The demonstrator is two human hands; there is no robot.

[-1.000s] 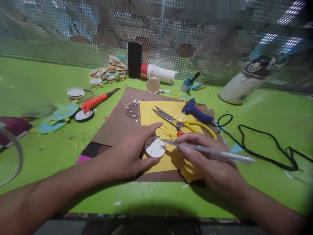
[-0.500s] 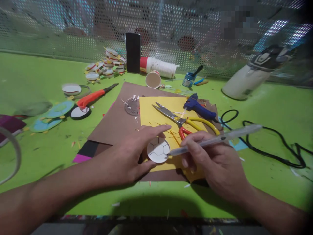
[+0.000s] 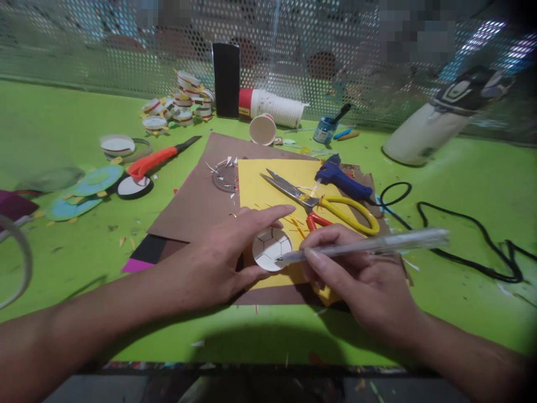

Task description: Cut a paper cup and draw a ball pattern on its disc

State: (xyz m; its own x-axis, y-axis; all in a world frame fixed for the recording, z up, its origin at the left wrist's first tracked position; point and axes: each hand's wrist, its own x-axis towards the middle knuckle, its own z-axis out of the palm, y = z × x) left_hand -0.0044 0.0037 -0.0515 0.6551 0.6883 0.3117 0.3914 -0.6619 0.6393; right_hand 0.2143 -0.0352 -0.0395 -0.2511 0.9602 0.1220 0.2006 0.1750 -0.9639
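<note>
My left hand [image 3: 235, 249] grips a small white paper disc [image 3: 268, 254] between thumb and fingers, its index finger stretched past the disc. Dark lines form a soccer-ball pattern of joined cells on the disc. In my right hand [image 3: 356, 274] is a translucent pen [image 3: 377, 244], its tip at the lower right part of the disc. Under the hands lies a yellow paper sheet [image 3: 251, 184]. Scissors [image 3: 310, 204] with red and yellow handles rest on it, just beyond my right hand. A blue glue gun [image 3: 342, 180] lies behind them.
Brown card [image 3: 184, 207] spreads under the yellow sheet. An orange utility knife [image 3: 155, 162] lies left, near blue paper rings [image 3: 98, 182]. A phone [image 3: 226, 81], stacked paper cups [image 3: 277, 108] and a paint jar [image 3: 325, 130] stand behind. A bottle [image 3: 428, 126] and black cord [image 3: 461, 257] are right.
The pen tip has shifted left and slightly up across the disc, and the pen lies flatter. Another line shows on the disc. The whole view has moved slightly.
</note>
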